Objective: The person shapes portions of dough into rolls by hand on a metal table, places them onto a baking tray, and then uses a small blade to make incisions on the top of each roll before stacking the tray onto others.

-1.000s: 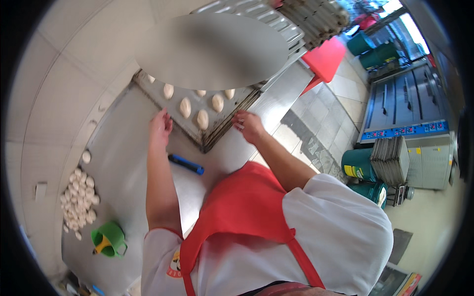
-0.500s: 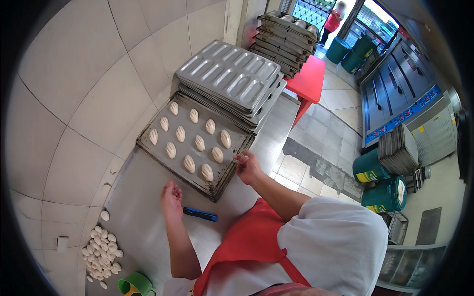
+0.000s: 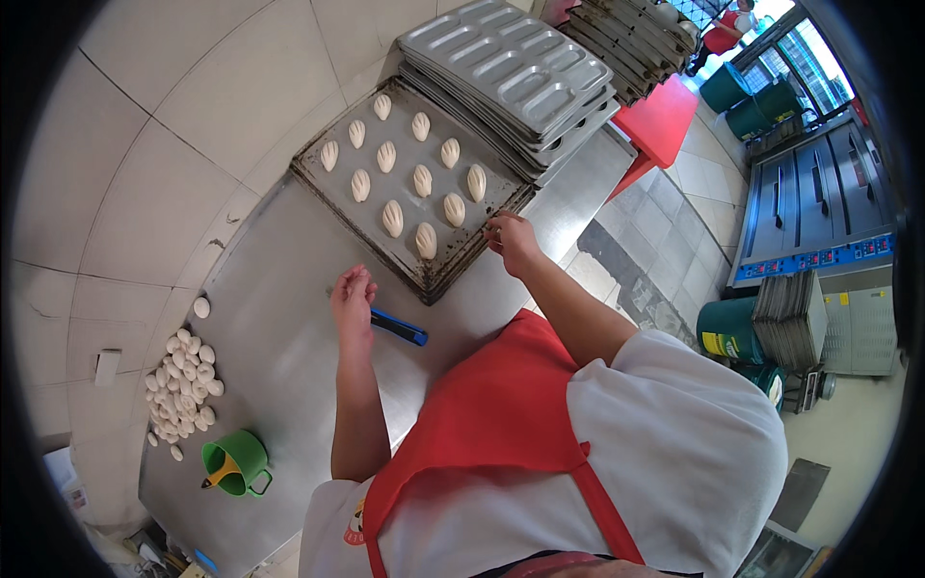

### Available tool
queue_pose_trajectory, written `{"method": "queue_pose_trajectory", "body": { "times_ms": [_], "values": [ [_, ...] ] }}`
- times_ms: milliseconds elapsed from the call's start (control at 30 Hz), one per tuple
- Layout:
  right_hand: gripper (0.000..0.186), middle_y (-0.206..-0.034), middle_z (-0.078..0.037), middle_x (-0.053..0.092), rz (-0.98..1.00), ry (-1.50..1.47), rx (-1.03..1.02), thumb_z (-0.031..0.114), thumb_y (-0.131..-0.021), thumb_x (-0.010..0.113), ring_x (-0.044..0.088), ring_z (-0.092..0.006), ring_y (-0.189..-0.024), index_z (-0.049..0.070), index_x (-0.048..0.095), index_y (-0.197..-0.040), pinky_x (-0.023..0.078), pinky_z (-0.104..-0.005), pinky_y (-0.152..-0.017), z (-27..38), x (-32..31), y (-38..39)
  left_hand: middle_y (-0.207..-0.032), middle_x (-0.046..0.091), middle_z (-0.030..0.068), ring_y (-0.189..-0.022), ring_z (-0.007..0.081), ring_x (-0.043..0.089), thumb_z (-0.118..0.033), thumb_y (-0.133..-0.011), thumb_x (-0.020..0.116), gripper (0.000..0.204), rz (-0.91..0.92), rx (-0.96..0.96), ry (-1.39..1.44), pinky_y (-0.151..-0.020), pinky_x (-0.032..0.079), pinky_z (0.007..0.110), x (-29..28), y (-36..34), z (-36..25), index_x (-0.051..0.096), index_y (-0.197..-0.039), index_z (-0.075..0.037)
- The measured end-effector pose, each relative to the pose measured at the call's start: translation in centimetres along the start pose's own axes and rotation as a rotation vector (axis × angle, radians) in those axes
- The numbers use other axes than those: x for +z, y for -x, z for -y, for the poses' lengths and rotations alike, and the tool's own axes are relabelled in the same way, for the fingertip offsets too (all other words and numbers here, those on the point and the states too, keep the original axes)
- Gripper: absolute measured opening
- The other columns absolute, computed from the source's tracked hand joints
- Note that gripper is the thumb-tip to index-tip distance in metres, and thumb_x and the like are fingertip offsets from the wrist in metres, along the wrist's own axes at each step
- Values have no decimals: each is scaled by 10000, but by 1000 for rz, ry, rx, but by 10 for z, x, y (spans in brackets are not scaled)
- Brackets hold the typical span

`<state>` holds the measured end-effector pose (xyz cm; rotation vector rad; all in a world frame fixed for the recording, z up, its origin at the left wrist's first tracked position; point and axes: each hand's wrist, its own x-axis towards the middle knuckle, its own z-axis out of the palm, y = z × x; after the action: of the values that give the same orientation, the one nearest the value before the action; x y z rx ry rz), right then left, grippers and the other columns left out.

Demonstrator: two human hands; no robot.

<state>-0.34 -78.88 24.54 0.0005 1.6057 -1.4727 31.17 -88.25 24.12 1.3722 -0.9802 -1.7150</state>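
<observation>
My left hand (image 3: 353, 297) is over the steel table (image 3: 251, 337), fingers bent and slightly apart, beside the far end of a blue-handled tool (image 3: 400, 328). My right hand (image 3: 511, 239) has its fingers curled at the right rim of a dark-edged baking tray (image 3: 358, 235), seemingly gripping it. Several scored, oval dough pieces (image 3: 392, 219) lie spaced on that tray. A heap of small pale dough pieces (image 3: 181, 380) sits at the table's left, near a green mug (image 3: 231, 453) with a yellow item inside.
Stacked moulded pans (image 3: 501, 63) stand behind the tray, and more dirty pans (image 3: 617, 43) beyond. A red table (image 3: 655, 120) is past them. Ovens (image 3: 809, 202) and green buckets (image 3: 727, 328) line the right. A person in red (image 3: 723, 34) stands at the far doorway.
The view has shifted. My left hand has drawn back from the tray's edge toward the blue-handled tool. My right hand stays at the tray's right rim.
</observation>
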Motion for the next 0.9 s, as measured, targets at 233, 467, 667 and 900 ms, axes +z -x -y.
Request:
{"method": "queue_pose_trajectory", "body": {
  "times_ms": [233, 467, 667, 900],
  "values": [
    [59, -907, -105, 646, -87, -149, 29, 61, -973, 600, 623, -215, -720, 43, 653, -952, 496, -376, -614, -6, 7, -26, -1068, 704, -29, -910, 87, 650, -230, -1053, 749, 247, 14, -31, -13, -821, 505, 247, 11, 9, 6, 718, -1263, -104],
    [242, -858, -66, 630, -188, -163, -16, 68, -962, 567, 627, -183, -708, 9, 675, -1170, 460, -335, -575, 0, 0, -19, -1060, 697, -28, -913, 85, 649, -212, -1056, 742, 226, 6, -30, -16, -817, 508, 247, 21, 10, 5, 715, -1253, -104],
    [57, -820, -25, 548, -224, -464, 100, 68, -959, 620, 537, -158, -661, 79, 623, -1016, 433, -338, -583, 17, 3, -16, -1061, 689, -14, -909, 83, 642, -184, -1063, 725, 230, 7, -8, -41, -816, 507, 242, 25, 0, 3, 702, -1264, -75],
    [151, -718, 21, 439, -339, -604, 225, 144, -935, 711, 432, -132, -596, 134, 562, -917, 371, -303, -539, 27, 9, -21, -1048, 678, -18, -915, 79, 630, -177, -1065, 719, 218, 20, 48, 4, -816, 502, 235, 29, -10, -17, 704, -1249, -60]
  ]
}}
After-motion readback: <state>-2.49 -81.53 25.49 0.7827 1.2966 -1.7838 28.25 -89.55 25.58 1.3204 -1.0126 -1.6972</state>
